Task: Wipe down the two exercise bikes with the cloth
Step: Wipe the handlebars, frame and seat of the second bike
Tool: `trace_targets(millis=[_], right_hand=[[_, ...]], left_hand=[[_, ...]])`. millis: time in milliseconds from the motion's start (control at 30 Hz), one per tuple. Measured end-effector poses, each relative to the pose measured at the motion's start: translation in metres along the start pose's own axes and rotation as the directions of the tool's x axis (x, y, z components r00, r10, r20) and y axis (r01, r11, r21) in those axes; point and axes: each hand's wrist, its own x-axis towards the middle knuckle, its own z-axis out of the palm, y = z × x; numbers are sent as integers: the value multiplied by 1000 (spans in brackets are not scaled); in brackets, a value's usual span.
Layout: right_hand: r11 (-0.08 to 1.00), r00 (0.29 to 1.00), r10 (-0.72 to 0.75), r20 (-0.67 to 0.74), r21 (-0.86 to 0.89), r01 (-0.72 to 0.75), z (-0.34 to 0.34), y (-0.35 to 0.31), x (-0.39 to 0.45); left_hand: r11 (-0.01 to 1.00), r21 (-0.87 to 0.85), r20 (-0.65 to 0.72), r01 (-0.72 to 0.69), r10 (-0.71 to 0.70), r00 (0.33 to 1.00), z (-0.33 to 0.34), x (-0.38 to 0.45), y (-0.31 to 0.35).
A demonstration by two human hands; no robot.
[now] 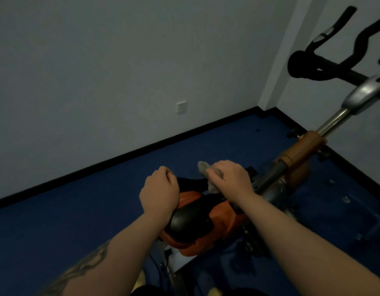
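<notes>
Cloth point(208, 176) sits bunched under the right hand point(229, 178), fingers curled round it, at the saddle point(191, 218) nose; left hand point(160, 192) grips the saddle's left edge.

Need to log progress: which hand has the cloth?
The right hand: it presses the grey cloth onto the saddle's nose. The left hand grips the saddle bare.

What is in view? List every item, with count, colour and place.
exercise bike: one, orange and silver frame, right of centre
saddle: one, black and orange, bottom centre
handlebars: one set, black, top right
cloth: one, grey, on the saddle's front end
floor: blue, with black skirting along the wall
wall socket: one, white, on the grey wall
left hand: grips the saddle's left edge
right hand: presses the cloth down
</notes>
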Motion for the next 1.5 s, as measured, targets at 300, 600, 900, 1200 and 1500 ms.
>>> trace_targets(millis=[300, 600, 900, 1200, 1500], right_hand=[[989, 989, 127, 73, -80, -121, -8, -12, -23], [787, 783, 614, -101, 147, -599, 18, -38, -23], [386, 396, 916, -69, 422, -820, 21, -52, 7], [349, 362, 932, -13, 305, -886, 55, -119, -52], [361, 349, 933, -93, 200, -911, 54, -137, -51]], left_hand=[[842, 251, 492, -478, 314, 812, -10, 38, -11], [813, -147, 305, -563, 579, 756, -10, 38, -25], [793, -266, 370, -547, 608, 702, -11, 43, -25], [748, -306, 349, -588, 663, 662, -8, 45, -29], [764, -390, 379, -514, 642, 666, -10, 46, -30]])
